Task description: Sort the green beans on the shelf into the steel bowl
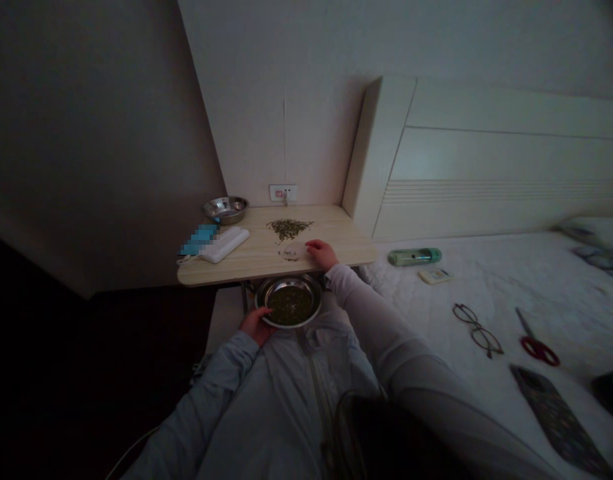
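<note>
My left hand (256,325) is closed on the near left rim of a metal bowl (314,309), its thumb over the edge. Small dark green beans or seeds (290,303) cover the bowl's bottom. The bowl is at my lap, just below the tabletop's front edge. Over the table, my right hand (321,253) pinches a clear, roundish, thin piece (295,250) that looks like plastic. A few dark grains show at or under it; I cannot tell which. Beyond it, a loose pile of the same small grains (288,229) lies spread on the wooden tabletop (256,263).
A second metal bowl (226,209) stands at the table's back left, near a white power strip (225,245) and a blurred blue item (199,239). On the bed to the right lie a green bottle (415,257), glasses (478,330), red-handled scissors (539,350) and a phone (556,417).
</note>
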Motion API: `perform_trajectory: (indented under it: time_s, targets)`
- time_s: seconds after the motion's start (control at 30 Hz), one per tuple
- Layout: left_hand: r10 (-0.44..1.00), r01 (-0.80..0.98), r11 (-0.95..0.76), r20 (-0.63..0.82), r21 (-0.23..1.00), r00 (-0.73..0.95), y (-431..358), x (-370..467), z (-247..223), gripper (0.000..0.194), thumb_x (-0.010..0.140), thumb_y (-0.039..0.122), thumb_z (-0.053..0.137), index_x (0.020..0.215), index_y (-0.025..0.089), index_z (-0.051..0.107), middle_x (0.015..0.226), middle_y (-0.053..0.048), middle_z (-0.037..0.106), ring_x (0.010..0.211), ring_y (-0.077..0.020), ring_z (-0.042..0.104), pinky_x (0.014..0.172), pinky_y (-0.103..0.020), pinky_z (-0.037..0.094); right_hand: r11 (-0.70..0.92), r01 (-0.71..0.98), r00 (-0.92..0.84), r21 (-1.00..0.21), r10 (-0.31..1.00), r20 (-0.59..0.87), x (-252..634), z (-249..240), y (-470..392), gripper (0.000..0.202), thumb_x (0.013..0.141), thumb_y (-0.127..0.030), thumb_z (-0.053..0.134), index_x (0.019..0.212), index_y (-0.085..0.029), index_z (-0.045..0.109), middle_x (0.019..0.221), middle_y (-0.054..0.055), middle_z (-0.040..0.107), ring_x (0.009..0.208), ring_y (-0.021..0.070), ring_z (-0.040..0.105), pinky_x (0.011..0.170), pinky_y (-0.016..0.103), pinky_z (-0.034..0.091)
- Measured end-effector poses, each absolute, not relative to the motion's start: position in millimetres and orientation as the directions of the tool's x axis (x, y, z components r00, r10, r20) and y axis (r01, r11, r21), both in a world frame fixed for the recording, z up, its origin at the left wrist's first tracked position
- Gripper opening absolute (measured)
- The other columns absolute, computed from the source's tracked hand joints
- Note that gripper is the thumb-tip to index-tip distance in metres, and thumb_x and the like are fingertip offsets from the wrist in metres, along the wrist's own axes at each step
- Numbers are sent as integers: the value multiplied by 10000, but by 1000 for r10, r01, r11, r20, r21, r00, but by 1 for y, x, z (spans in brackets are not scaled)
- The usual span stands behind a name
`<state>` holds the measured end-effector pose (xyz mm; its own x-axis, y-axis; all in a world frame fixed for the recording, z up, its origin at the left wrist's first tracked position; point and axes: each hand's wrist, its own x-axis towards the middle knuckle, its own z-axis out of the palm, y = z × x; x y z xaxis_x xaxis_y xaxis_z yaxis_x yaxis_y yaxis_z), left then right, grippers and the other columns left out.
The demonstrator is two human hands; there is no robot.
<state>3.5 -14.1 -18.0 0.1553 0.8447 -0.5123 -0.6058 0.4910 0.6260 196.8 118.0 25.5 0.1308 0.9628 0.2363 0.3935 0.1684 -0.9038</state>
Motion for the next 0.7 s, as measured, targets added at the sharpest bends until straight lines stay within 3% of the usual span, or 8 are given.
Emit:
perform_trajectory:
  time_s: [0.7]
  targets:
    - [842, -603, 495, -517, 626, 156, -13, 3, -21, 181, 612, 20, 455, 704, 92, 593, 613, -89, 662, 678, -217, 629, 593, -332, 514, 122, 310, 183, -943, 966, 185, 220, 25, 121, 203, 578, -178, 453, 690, -174, 622, 534, -40, 543, 530, 94, 478, 574, 229, 404]
